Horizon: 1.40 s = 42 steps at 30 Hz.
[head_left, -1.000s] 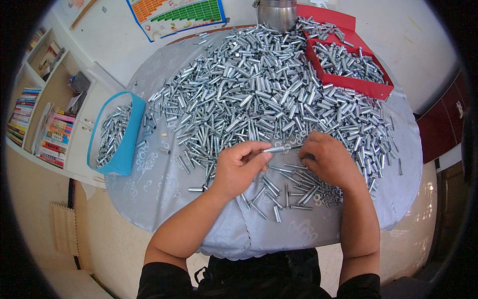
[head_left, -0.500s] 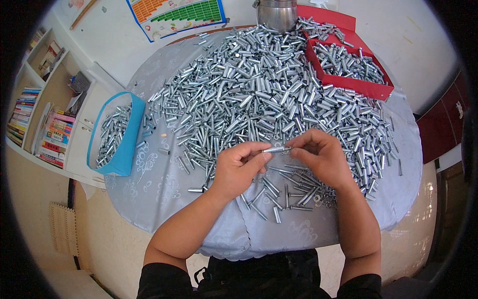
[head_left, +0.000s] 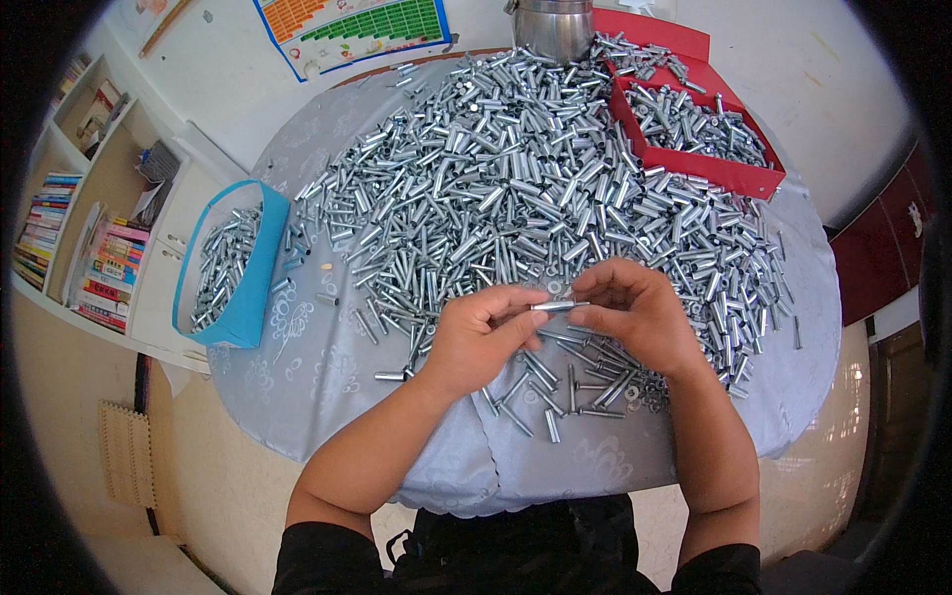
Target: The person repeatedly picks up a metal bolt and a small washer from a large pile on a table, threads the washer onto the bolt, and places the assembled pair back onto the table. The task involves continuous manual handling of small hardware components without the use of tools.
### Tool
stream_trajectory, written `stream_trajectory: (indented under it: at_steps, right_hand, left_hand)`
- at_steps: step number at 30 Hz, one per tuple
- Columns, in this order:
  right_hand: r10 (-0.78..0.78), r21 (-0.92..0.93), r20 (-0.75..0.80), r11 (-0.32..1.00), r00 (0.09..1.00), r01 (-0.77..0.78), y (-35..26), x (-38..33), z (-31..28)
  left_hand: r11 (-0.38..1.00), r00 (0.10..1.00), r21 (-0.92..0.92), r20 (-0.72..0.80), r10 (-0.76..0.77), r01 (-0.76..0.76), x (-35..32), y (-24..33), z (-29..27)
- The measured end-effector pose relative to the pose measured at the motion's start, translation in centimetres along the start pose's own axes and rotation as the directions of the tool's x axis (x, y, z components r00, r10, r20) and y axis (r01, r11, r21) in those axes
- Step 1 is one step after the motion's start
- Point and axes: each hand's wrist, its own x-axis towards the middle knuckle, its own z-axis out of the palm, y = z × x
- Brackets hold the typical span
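Note:
A shiny metal expansion bolt point(head_left: 553, 306) lies nearly level between my two hands, above the near edge of the heap. My left hand point(head_left: 476, 335) pinches its left end between thumb and forefinger. At the other end the thumb and fingers of my right hand point(head_left: 640, 315) are closed on it; the fingertips partly cover that end. Just below my hands, loose bolts point(head_left: 573, 389) and sleeves lie scattered on the cloth. Several small washers point(head_left: 633, 394) sit next to them, under my right wrist.
A big heap of metal sleeves and bolts point(head_left: 496, 149) covers the middle and back of the round table point(head_left: 387, 436). Blue box point(head_left: 268, 278) at left and red box point(head_left: 709, 177) at back right hold more. A steel pot point(head_left: 553, 32) stands behind; a bookshelf point(head_left: 149, 238) is far left.
The bolt has turned slightly, its right end now lower. My right thumb has moved down and my left thumb has shifted along the bolt. Both hands stay in nearly the same place.

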Motion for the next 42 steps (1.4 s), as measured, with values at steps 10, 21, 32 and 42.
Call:
stream_trajectory:
  at_steps: [10, 21, 32, 42]
  right_hand:
    - [-0.254, -0.592, -0.203, 0.801, 0.946, 0.088, 0.2, 0.4, -1.9]
    - [-0.344, -0.872, 0.136, 0.403, 0.929, 0.277, 0.8, 0.4, -2.0]
    - [-0.302, -0.890, 0.166, 0.365, 0.939, 0.275, 1.0, 0.3, -2.0]
    - [-0.112, -0.388, -0.179, 0.921, 0.977, 0.035, 0.1, 0.4, -0.7]
  left_hand:
    - [0.998, 0.997, -0.056, -0.080, -0.014, 0.010, 0.2, 0.0, -0.1]
    - [0.999, 0.998, -0.040, -0.066, -0.002, 0.000, 0.2, 0.0, -0.1]
    - [0.999, 0.998, -0.033, -0.058, 0.004, -0.006, 0.2, 0.0, -0.1]
    - [1.000, 0.998, -0.028, -0.066, -0.002, 0.000, 0.2, 0.0, -0.1]
